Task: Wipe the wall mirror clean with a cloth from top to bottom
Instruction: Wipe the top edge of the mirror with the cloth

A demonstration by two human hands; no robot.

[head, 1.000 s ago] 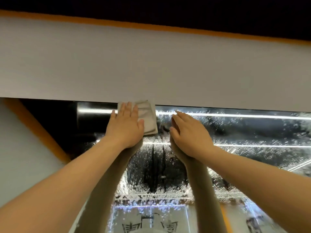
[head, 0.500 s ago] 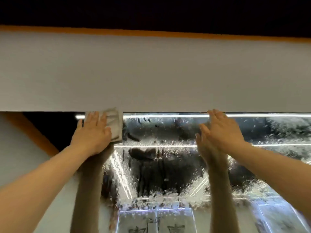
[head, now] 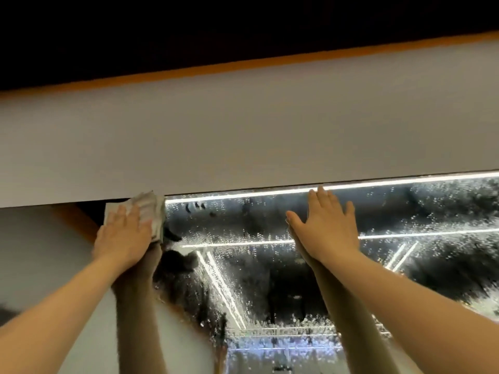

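Left hand (head: 122, 238) flat, fingers straight, pressing a folded grey cloth (head: 147, 211) against the mirror (head: 270, 265) at its top left corner, cloth top edge touching the white wall panel (head: 243, 130) above. Right hand (head: 328, 225) open, palm flat on the glass near the top edge, holding nothing. Mirror covered in water droplets, streaked.

Dim, soft-focus frame. Bright reflected light strips (head: 351, 186) glare across the wet mirror (head: 270, 265) from 3 to 6 o'clock; ceiling (head: 189, 28) at 12 o'clock is black. Wide-angle bending at edges.
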